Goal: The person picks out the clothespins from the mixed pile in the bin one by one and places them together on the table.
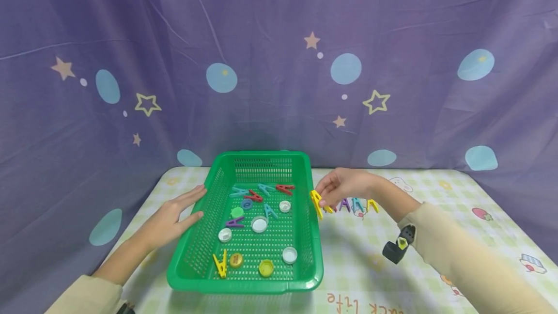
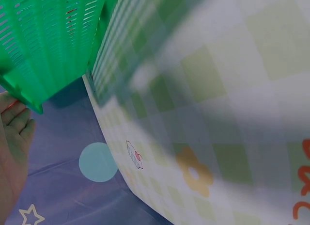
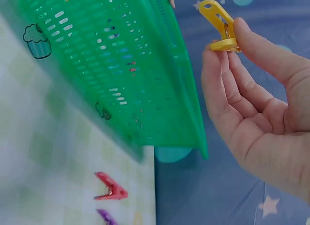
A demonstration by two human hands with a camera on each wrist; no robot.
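Observation:
My right hand (image 1: 344, 185) pinches a yellow clothespin (image 3: 218, 21) between thumb and fingertips, just outside the right rim of a green plastic basket (image 1: 244, 286). My left hand (image 1: 172, 219) rests at the basket's left rim with its fingers extended. Inside the basket lie several loose clothespins, among them a purple one (image 1: 235, 222), a red one (image 1: 285, 188) and a yellow one (image 1: 221, 264). Several bottle caps are scattered among them, such as a white cap (image 1: 259, 224), a bright green cap (image 1: 237, 212) and a yellow cap (image 1: 266, 268).
Right of the basket, partly behind my right hand, a row of clothespins lies on the checked tablecloth (image 1: 357, 275), including a purple one (image 1: 345, 204), a blue one (image 1: 357, 204), a yellow one (image 1: 372, 205) and a red one (image 3: 110, 187). A purple patterned curtain (image 1: 279, 101) hangs behind the table.

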